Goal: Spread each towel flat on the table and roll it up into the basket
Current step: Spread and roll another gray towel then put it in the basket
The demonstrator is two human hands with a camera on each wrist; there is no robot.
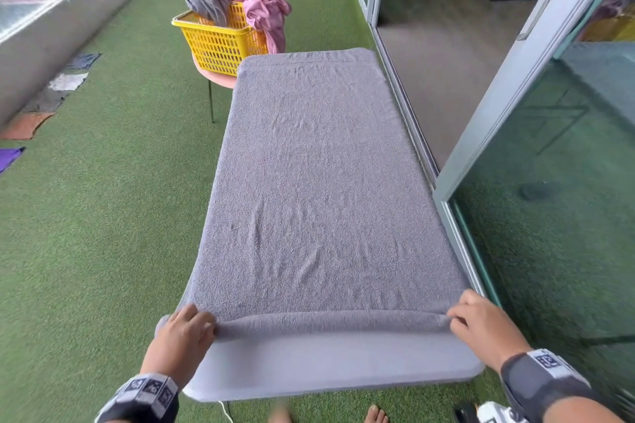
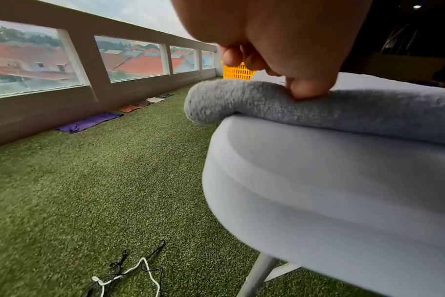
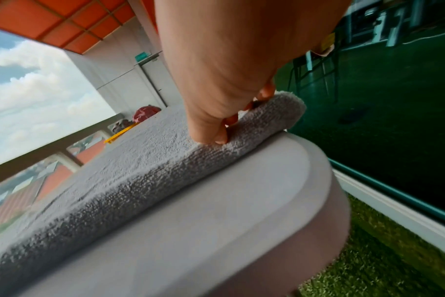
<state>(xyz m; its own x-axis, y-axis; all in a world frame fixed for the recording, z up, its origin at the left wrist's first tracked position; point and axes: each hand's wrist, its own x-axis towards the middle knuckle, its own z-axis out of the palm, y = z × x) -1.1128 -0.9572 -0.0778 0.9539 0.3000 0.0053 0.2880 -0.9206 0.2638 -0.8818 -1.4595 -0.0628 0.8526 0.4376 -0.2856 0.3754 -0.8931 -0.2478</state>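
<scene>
A grey towel (image 1: 316, 175) lies spread along the grey table (image 1: 336, 364), its near edge turned over into a thin roll (image 1: 330, 321). My left hand (image 1: 187, 328) pinches the roll's left end (image 2: 241, 100). My right hand (image 1: 481, 318) pinches the right end (image 3: 272, 114), fingers curled over the fold. A yellow basket (image 1: 220, 41) stands on a pink stool beyond the table's far left corner, with a grey towel (image 1: 208, 0) and pink towels (image 1: 264, 7) draped in it.
Green artificial turf (image 1: 103, 216) surrounds the table. A glass sliding door and its frame (image 1: 498, 134) run close along the right side. Cloths (image 1: 68, 81) lie by the left wall. Cables (image 2: 130, 275) lie on the turf near the table leg.
</scene>
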